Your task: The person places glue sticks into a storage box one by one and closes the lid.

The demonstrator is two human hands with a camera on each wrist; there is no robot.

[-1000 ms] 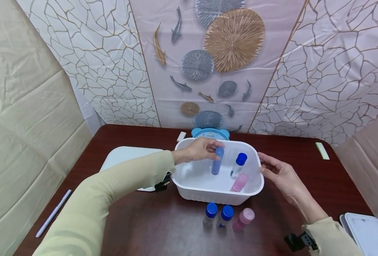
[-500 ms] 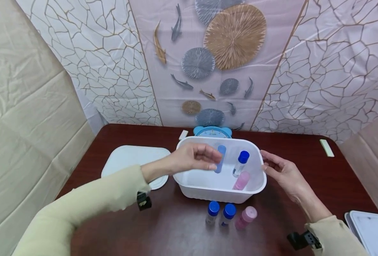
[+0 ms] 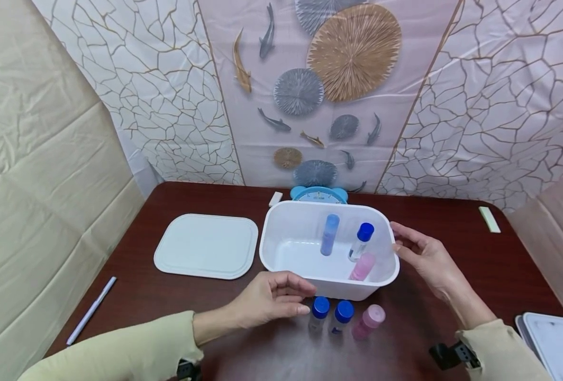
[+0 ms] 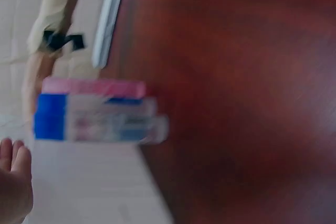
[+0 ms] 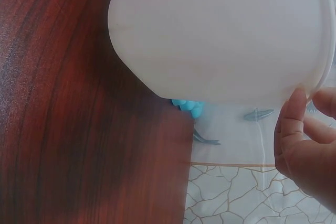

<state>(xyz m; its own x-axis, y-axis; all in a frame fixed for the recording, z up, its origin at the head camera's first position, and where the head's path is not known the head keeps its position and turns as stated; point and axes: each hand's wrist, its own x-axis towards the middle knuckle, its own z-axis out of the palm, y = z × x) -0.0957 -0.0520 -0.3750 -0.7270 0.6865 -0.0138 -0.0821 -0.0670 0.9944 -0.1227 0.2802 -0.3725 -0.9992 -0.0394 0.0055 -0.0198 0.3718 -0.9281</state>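
A white plastic tub (image 3: 293, 256) holds a light blue bottle (image 3: 329, 235), a clear bottle with a blue cap (image 3: 361, 241) and a pink bottle (image 3: 362, 267). My right hand (image 3: 426, 264) pinches the tub's right rim between thumb and fingers, as the right wrist view also shows. In front of the tub stand two clear blue-capped bottles (image 3: 319, 311) (image 3: 342, 314) and another pink bottle (image 3: 369, 320). Beside the leftmost cap is my left hand (image 3: 267, 302), thumb and fingers apart with nothing between them. The left wrist view shows these bottles (image 4: 100, 121) blurred.
A white lid (image 3: 206, 246) lies left of the tub, and a pale pen-like stick (image 3: 92, 310) near the table's left edge. Behind the tub is a blue dial scale (image 3: 319, 194) with a small white block (image 3: 275, 199). More flat white lids (image 3: 555, 344) lie at the right.
My left hand has let go of the light blue bottle inside the tub, then moved out and toward me to the front bottles. My right hand stays at the rim.
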